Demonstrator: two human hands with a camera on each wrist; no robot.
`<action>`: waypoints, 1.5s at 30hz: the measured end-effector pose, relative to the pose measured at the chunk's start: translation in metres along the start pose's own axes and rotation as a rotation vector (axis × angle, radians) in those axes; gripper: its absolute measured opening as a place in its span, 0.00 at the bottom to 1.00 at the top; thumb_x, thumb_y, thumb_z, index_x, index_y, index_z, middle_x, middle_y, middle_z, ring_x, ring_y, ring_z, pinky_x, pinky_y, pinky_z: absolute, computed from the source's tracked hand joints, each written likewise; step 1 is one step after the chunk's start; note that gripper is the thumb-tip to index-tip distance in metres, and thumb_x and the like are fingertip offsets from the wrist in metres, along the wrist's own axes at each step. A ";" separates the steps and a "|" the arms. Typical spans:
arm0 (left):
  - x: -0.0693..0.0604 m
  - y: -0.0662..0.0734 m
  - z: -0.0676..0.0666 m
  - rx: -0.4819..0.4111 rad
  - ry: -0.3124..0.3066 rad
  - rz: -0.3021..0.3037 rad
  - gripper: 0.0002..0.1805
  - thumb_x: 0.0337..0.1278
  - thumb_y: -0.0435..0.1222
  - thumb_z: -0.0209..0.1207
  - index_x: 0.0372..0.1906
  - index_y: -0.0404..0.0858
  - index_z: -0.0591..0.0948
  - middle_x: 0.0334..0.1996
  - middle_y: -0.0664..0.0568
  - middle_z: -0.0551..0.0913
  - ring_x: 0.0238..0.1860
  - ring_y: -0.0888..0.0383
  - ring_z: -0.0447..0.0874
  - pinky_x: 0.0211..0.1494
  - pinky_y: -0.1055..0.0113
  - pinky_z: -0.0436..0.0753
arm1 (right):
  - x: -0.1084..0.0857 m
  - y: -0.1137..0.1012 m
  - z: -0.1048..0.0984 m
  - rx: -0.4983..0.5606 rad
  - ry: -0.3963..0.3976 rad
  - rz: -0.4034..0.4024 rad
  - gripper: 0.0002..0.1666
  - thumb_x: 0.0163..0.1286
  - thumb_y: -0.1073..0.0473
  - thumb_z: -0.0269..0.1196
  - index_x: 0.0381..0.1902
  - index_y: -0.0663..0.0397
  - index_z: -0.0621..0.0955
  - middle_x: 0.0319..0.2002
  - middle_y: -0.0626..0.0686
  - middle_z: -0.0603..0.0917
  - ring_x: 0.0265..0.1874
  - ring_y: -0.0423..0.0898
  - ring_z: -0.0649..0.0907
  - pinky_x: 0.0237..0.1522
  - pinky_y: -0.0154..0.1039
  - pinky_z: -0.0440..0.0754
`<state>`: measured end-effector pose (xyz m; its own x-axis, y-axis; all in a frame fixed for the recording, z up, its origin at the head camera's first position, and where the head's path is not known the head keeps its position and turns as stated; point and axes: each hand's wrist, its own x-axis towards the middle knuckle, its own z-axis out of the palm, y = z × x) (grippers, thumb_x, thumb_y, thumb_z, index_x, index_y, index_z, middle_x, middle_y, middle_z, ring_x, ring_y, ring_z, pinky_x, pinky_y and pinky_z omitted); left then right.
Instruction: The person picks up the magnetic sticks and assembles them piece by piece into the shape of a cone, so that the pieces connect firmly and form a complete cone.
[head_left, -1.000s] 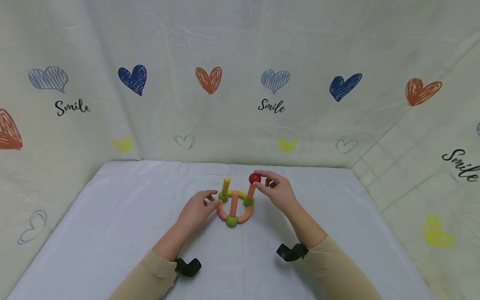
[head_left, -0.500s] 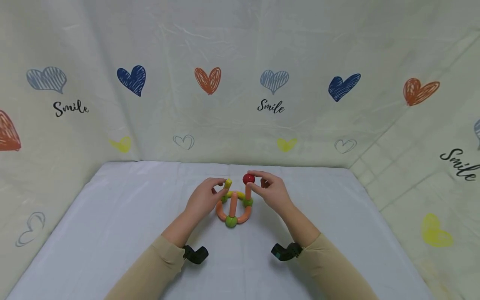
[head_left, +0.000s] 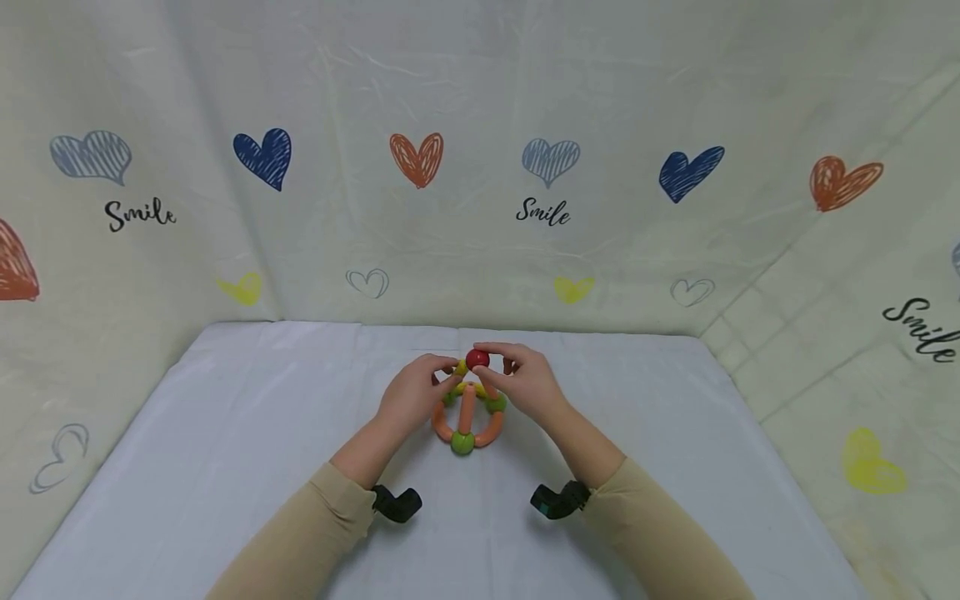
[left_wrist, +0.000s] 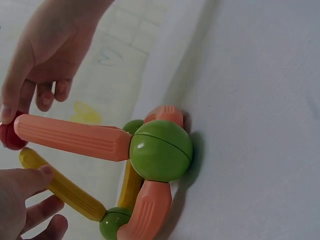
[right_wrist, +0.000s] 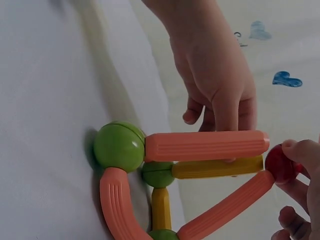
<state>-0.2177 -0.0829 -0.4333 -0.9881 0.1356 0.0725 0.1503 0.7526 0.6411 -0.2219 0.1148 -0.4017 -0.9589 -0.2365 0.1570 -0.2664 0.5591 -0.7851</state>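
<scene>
A ring of curved orange and yellow rods joined by green balls [head_left: 462, 442] lies on the table, with three straight rods rising from it. My left hand [head_left: 411, 392] pinches the upright yellow rod [left_wrist: 75, 195] near its top. With thumb and fingers, my right hand [head_left: 528, 383] holds a red ball [right_wrist: 282, 164] at the upper end of one orange rod [right_wrist: 227, 205], which leans inward. The yellow rod's tip is right beside the ball; whether they touch I cannot tell. Nearest me stands another orange rod [head_left: 467, 408], its top end close to the ball in the left wrist view.
A white cloth [head_left: 255, 450] covers the table. Behind and at the sides hangs a pale sheet [head_left: 480, 233] printed with hearts and lettering. Dark wrist cameras stick out inward from the left cuff [head_left: 397, 504] and right cuff [head_left: 558, 500].
My left hand has moved up from the ring's side to grip the yellow rod and tilted it rightward. My right hand has carried the red ball left, tilting its orange rod along.
</scene>
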 end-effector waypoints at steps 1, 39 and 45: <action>0.000 0.000 0.000 0.001 -0.002 0.002 0.19 0.64 0.46 0.64 0.58 0.49 0.83 0.50 0.55 0.83 0.42 0.57 0.78 0.44 0.63 0.81 | 0.000 -0.001 0.001 -0.005 -0.002 0.002 0.23 0.64 0.47 0.70 0.57 0.38 0.84 0.34 0.47 0.78 0.34 0.49 0.73 0.25 0.38 0.70; -0.035 -0.004 0.013 -0.226 -0.080 -0.053 0.13 0.60 0.46 0.67 0.48 0.49 0.87 0.35 0.61 0.84 0.37 0.58 0.78 0.34 0.64 0.78 | 0.000 -0.005 0.001 -0.027 -0.017 0.070 0.24 0.63 0.46 0.71 0.58 0.34 0.84 0.31 0.51 0.77 0.32 0.50 0.73 0.22 0.35 0.67; -0.034 -0.003 0.019 -0.226 -0.079 -0.042 0.14 0.60 0.46 0.67 0.49 0.47 0.86 0.33 0.59 0.83 0.34 0.58 0.78 0.30 0.65 0.79 | -0.006 -0.006 0.003 -0.004 -0.016 0.070 0.25 0.62 0.46 0.72 0.57 0.33 0.84 0.33 0.47 0.79 0.33 0.49 0.73 0.22 0.36 0.68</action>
<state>-0.1838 -0.0781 -0.4522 -0.9864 0.1641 -0.0126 0.0891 0.5969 0.7974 -0.2143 0.1105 -0.3994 -0.9735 -0.2091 0.0925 -0.1993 0.5775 -0.7917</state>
